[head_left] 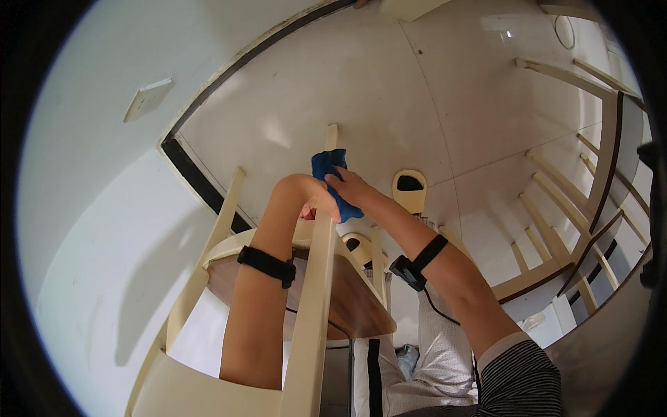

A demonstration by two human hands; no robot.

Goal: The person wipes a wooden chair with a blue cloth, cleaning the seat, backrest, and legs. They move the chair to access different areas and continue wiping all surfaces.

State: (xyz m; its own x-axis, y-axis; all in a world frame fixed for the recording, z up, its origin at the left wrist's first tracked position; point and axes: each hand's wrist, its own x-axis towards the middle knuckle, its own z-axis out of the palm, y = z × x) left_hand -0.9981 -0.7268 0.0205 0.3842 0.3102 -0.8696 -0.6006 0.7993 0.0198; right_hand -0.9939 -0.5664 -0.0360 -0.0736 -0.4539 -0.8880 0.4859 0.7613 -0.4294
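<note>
A cream-painted wooden chair (315, 313) with a brown seat (354, 307) is close before me. My right hand (351, 186) grips a blue cloth (328, 162), which lies against a slim cream leg (332, 136) of the chair. Bent sharply at the wrist, my left hand (314, 197) is curled around the chair's frame just below the cloth, and its edge touches the cloth. The left forearm passes through an opening in the frame. Part of the leg is hidden behind the cloth and hands.
Several more cream chair frames (563, 224) stand on the right. A white wall with a switch plate (148, 99) and dark skirting (198, 180) borders the left. Cream slippers (410, 190) are on my feet. A thin black cable (440, 310) hangs from my right forearm strap.
</note>
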